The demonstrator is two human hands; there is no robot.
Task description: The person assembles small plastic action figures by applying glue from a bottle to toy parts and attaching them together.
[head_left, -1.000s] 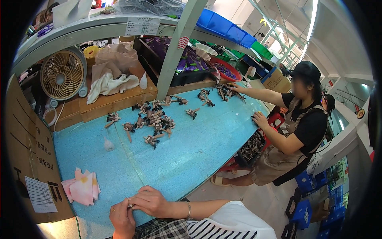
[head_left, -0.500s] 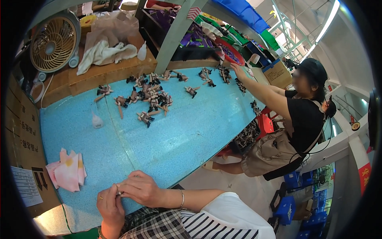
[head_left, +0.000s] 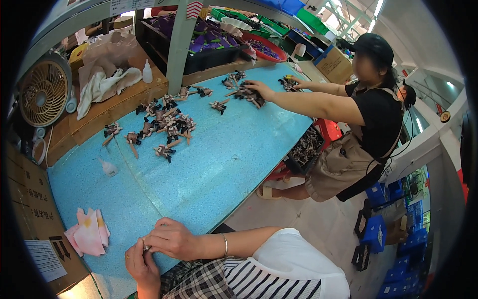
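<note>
Head view: my left hand (head_left: 141, 264) and right hand (head_left: 172, 239) meet at the near edge of the blue table (head_left: 199, 184).
Both narrow, pinching a small piece (head_left: 146, 246) between fingertips, too small to identify; pink cloth (head_left: 89, 234) lies left, small figures (head_left: 172, 130) piled farther up.

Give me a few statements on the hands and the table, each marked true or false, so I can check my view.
1. The left hand and right hand meet at a small item. True.
2. The pink cloth is in the right hand. False: the pink cloth lies on the blue table, left of both hands.
3. A small bottle rests on the blue table. True.
4. The co-worker has both hands away from the figures. False: one co-worker's hand reaches onto figures.
5. A fan is on the view's left side. True.
</note>
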